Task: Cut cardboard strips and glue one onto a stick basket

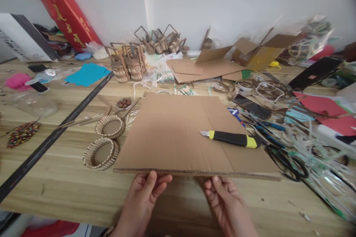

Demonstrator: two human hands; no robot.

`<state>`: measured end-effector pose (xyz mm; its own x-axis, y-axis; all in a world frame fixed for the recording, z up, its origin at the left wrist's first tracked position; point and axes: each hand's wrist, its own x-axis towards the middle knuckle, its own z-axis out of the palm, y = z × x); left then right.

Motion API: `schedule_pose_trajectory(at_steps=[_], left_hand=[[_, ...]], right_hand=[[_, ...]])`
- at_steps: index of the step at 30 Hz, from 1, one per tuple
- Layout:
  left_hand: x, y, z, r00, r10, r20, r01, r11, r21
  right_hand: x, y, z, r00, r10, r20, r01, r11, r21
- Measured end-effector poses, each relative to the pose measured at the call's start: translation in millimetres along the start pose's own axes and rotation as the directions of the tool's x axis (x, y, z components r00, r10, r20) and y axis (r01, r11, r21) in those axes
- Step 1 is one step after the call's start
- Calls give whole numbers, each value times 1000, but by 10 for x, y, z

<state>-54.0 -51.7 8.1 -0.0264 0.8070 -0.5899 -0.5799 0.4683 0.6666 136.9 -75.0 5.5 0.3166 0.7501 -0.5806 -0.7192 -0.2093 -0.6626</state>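
Your left hand (140, 196) and right hand (228, 198) have loosely curled fingers, grip unclear, at the near edge of the flat brown cardboard sheet (167, 137) mid-worktop (69, 192); tilting it could slide the black-and-yellow utility knife (230, 138), blade (205, 133) exposed, off.

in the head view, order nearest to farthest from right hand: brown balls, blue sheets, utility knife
From the right hand:
1. Utility knife, on the cardboard
2. Brown balls, left of the cardboard
3. Blue sheets, farther back left
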Motion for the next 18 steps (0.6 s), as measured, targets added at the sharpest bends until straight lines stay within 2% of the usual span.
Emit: schedule_pose_trajectory(at_steps=[4, 11, 15, 18], left_hand=[[43, -51, -29, 999, 40, 27, -41, 999, 26], [80, -119, -39, 994, 90, 58, -94, 993, 76], [81, -134, -10, 995, 64, 77, -68, 996, 52], [89, -121, -7, 995, 24, 99, -26, 1000, 14]], right_hand=[[-24, -75, -12, 993, 108, 51, -101, 987, -123], [77, -350, 24, 948, 314, -42, -316, 948, -38], [173, -283, -4, 941, 337, 34, -332, 936, -116], [205, -196, -27, 961, 264, 82, -253, 960, -123]])
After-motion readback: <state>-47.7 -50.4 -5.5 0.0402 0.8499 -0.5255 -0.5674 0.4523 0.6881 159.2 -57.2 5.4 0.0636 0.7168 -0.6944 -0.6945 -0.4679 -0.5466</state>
